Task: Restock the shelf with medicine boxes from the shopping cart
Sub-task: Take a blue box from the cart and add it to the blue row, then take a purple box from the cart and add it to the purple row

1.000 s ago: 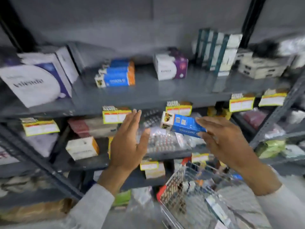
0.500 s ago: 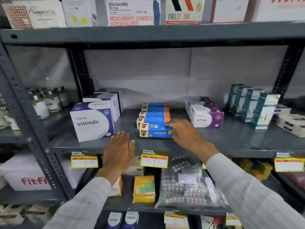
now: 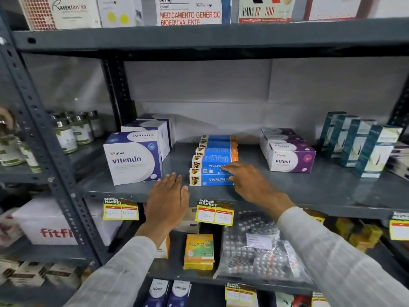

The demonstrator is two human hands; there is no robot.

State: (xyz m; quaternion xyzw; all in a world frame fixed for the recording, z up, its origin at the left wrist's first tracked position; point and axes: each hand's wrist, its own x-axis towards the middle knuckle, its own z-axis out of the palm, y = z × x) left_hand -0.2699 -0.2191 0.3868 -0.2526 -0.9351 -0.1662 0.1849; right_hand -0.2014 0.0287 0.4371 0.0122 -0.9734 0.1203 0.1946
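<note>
Left hand (image 3: 168,202) flat and empty at the shelf's (image 3: 309,191) front lip. Right hand (image 3: 250,185) loosely fingering the right end of the front Vivalyn box (image 3: 210,178), not clenched. Behind: blue-orange row; bare shelf either side toward Vitendo box (image 3: 132,160) and Virest box (image 3: 290,160).

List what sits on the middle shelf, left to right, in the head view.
Vitendo boxes → blue and orange Vivalyn boxes, right hand on the front one → purple Virest boxes → upright teal boxes.

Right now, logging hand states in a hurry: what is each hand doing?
Left hand: open, flat, holding nothing.
Right hand: fingers resting on the front blue-and-orange cardboard Vivalyn box; no closed grip.
</note>
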